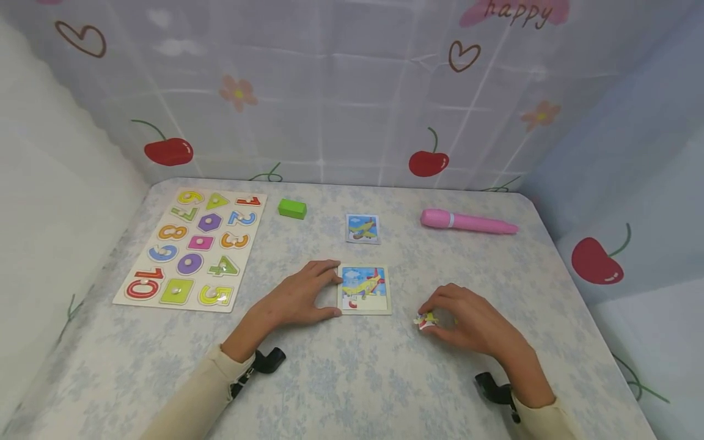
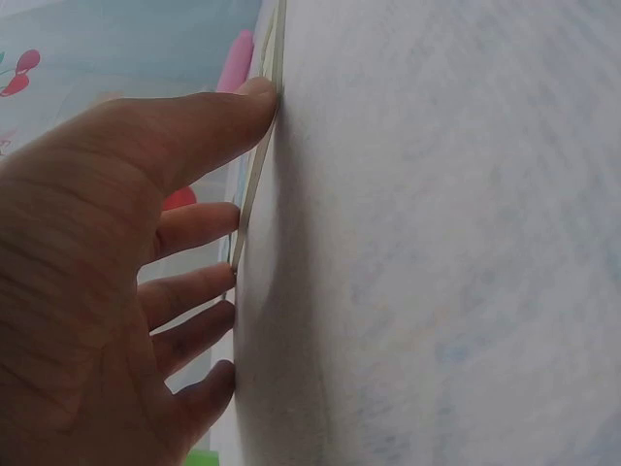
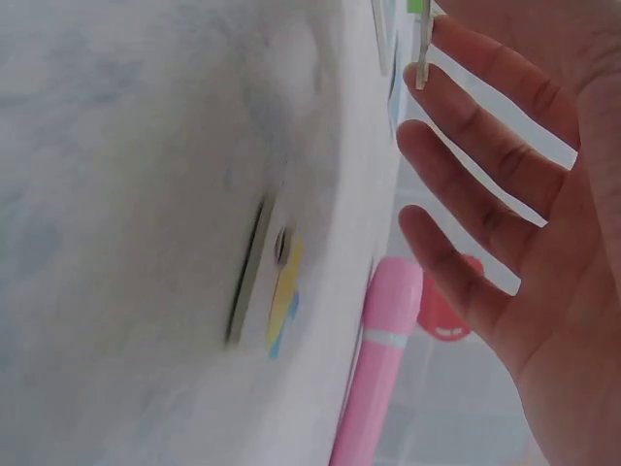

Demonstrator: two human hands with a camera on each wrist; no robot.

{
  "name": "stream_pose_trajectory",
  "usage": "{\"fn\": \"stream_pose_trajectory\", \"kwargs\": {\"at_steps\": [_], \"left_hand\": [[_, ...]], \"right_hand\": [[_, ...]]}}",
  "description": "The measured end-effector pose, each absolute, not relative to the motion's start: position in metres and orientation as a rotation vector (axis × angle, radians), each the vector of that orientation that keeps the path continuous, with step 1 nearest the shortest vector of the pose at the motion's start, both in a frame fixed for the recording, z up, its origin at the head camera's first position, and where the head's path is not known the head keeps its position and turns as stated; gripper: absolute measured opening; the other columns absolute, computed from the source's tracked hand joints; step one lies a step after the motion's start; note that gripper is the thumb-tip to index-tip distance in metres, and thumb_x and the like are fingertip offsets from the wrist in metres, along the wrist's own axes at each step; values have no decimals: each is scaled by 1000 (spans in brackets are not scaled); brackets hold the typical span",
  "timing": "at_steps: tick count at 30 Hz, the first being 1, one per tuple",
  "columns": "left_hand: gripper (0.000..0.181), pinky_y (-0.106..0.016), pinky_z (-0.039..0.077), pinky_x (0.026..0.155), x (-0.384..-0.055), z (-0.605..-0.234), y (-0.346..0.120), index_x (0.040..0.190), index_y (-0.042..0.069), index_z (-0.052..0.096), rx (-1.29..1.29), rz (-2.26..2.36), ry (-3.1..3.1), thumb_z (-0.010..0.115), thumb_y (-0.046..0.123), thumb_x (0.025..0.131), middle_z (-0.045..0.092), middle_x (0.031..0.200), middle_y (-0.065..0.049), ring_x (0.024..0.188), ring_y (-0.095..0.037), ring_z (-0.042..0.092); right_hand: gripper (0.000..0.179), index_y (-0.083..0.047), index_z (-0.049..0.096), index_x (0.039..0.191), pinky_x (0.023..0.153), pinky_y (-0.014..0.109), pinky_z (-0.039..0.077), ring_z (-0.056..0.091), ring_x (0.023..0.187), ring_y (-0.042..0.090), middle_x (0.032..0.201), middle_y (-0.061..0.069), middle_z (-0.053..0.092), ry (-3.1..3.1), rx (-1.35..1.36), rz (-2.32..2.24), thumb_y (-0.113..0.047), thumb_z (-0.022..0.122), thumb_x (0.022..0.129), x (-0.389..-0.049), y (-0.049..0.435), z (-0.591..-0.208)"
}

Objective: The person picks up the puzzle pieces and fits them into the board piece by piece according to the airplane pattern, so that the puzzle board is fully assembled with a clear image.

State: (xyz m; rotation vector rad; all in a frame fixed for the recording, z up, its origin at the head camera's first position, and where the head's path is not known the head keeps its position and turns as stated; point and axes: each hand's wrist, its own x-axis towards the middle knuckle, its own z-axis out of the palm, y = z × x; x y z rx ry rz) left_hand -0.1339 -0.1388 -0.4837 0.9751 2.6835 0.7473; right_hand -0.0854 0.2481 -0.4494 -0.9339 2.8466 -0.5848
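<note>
A small jigsaw puzzle (image 1: 364, 289) with an airplane picture lies in a pale frame at the middle of the table. Pale base shows at its lower right. At its left edge rests my left hand (image 1: 305, 294), thumb near the lower corner and forefinger higher up. In the left wrist view, the thumb and fingertips touch the thin frame edge (image 2: 258, 165). My right hand (image 1: 467, 321), to the right of the puzzle, pinches a jigsaw piece (image 1: 426, 321) coloured yellow, red and white. Another jigsaw piece (image 3: 264, 291) lies on the table below that hand, mostly hidden in the head view.
A board of numbers and shapes (image 1: 244, 281) lies at the left. Behind the puzzle are a green block (image 1: 293, 209) and a small airplane picture card (image 1: 362, 228). A pink marker-shaped stick (image 1: 470, 222) lies at the back right. A printed curtain (image 1: 330, 91) hangs behind the table.
</note>
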Motion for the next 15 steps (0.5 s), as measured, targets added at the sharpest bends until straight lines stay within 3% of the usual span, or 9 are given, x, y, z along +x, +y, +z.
{"fn": "stream_pose_trajectory", "kwargs": {"at_steps": [15], "left_hand": [[61, -49, 45, 118, -133, -482, -137, 143, 11, 64, 999, 740, 2690, 85, 40, 93, 43, 168, -10, 155, -29, 39]], "right_hand": [[25, -24, 81, 108, 87, 38, 57, 65, 100, 13, 105, -13, 71, 2845, -1111, -636, -32, 93, 87, -110, 208, -450]]}}
